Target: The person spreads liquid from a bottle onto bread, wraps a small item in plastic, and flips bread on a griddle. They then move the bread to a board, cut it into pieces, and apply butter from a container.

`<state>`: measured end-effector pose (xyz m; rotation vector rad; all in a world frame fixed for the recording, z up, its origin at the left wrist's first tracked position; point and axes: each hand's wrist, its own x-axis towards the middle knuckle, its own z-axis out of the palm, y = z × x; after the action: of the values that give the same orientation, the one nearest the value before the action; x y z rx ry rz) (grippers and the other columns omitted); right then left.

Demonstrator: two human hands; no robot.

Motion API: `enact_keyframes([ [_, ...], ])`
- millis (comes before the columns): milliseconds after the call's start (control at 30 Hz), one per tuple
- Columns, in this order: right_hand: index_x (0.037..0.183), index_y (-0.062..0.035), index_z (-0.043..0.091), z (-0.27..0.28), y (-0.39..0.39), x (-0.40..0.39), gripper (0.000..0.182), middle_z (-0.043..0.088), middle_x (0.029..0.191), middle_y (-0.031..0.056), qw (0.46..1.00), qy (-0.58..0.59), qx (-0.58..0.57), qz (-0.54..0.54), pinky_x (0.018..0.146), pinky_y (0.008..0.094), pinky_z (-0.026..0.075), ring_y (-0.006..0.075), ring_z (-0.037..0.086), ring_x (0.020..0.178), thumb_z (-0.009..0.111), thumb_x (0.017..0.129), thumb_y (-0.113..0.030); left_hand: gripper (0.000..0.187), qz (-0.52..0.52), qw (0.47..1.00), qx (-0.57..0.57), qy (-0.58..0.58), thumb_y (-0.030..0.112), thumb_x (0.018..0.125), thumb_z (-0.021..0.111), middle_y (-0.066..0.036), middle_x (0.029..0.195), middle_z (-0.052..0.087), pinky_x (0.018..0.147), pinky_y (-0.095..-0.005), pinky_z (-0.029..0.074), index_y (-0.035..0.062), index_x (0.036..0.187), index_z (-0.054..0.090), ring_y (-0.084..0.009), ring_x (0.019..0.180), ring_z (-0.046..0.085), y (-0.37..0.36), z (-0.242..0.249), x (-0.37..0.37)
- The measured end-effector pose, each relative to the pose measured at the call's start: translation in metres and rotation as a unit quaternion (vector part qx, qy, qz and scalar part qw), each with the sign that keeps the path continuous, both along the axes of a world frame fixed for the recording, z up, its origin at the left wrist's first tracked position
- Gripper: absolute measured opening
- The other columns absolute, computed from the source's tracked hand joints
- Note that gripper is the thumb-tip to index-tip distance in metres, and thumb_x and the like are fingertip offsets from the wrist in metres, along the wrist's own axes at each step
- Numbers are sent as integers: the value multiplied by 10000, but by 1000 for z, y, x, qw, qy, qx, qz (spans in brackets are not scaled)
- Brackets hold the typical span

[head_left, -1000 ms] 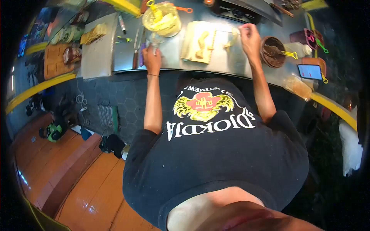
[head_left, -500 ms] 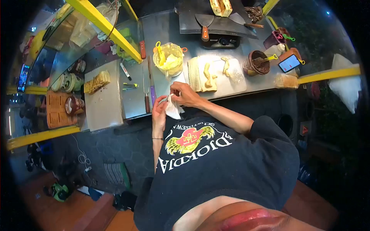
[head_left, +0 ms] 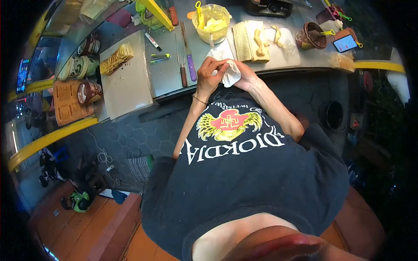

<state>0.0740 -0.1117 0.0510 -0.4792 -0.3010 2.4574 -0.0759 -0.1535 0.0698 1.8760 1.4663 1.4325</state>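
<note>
A crumpled white tissue (head_left: 231,75) is between my hands, just in front of the counter's near edge. My left hand (head_left: 210,75) pinches it with bent fingers. My right hand (head_left: 246,76) is curled around its other side, with some fingers hidden behind it. Beyond my hands stands a clear tub of pale yellow spread (head_left: 212,26) with a yellow-handled tool in it. To the right of the tub, pale bread slices (head_left: 244,41) lie beside a white board (head_left: 289,58); a yellowish strip (head_left: 261,43) rests on the bread.
Left of my hands lie a purple-handled knife (head_left: 191,67) and a marker (head_left: 153,41). Sliced toast (head_left: 116,59) sits on a pale board (head_left: 126,95) near several jars. At right are a brown chocolate tub (head_left: 311,37) and a phone (head_left: 345,44). A yellow frame bar (head_left: 379,66) borders the counter.
The view has shifted, so the counter sits higher in it. My hands have turned about the tissue; the right hand now cups it from the side and the left fingers lie over it.
</note>
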Motion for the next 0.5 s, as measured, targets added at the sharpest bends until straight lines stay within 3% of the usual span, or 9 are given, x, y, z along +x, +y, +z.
enact_keyframes([
  [167, 1094, -41, 598, -1, -9, 9, 234, 661, 966, 54, 997, -32, -71, -23, 788, 349, 534, 175, 654, 867, 474, 973, -198, 134, -36, 999, -14, 9, 137, 811, 734, -77, 754, 600, 589, -294, 472, 62, 923, 724, -179, 657, 602, 4, -5, 1],
  [300, 1085, -38, 597, 7, -14, 11, 238, 651, 940, 48, 996, -60, -39, -49, 769, 344, 525, 164, 641, 882, 458, 979, -200, 130, -57, 998, -22, -3, 126, 816, 728, -73, 762, 606, 597, -293, 472, 62, 928, 719, -183, 665, 597, 6, -5, 1],
  [367, 1114, -37, 590, 2, -11, 12, 260, 651, 986, 37, 998, -32, -18, -45, 779, 335, 521, 157, 636, 893, 490, 974, -232, 116, -46, 999, -15, 0, 111, 811, 725, -76, 774, 611, 605, -297, 482, 53, 911, 710, -192, 675, 609, 10, -10, -6],
  [433, 1127, -36, 593, 33, -10, 10, 289, 654, 1005, 20, 987, -145, -44, -53, 774, 321, 517, 151, 631, 867, 537, 961, -265, 104, -32, 999, -5, 0, 97, 807, 723, -79, 786, 616, 614, -302, 492, 45, 894, 702, -202, 686, 621, 11, -14, -11],
  [500, 1106, -46, 628, 32, -10, 5, 311, 661, 997, 7, 983, -166, -15, -81, 772, 274, 502, 124, 619, 866, 607, 929, -301, 97, -5, 999, -14, -40, 76, 805, 718, -86, 820, 638, 645, -302, 494, 32, 888, 693, -206, 701, 627, 12, -17, -10],
])
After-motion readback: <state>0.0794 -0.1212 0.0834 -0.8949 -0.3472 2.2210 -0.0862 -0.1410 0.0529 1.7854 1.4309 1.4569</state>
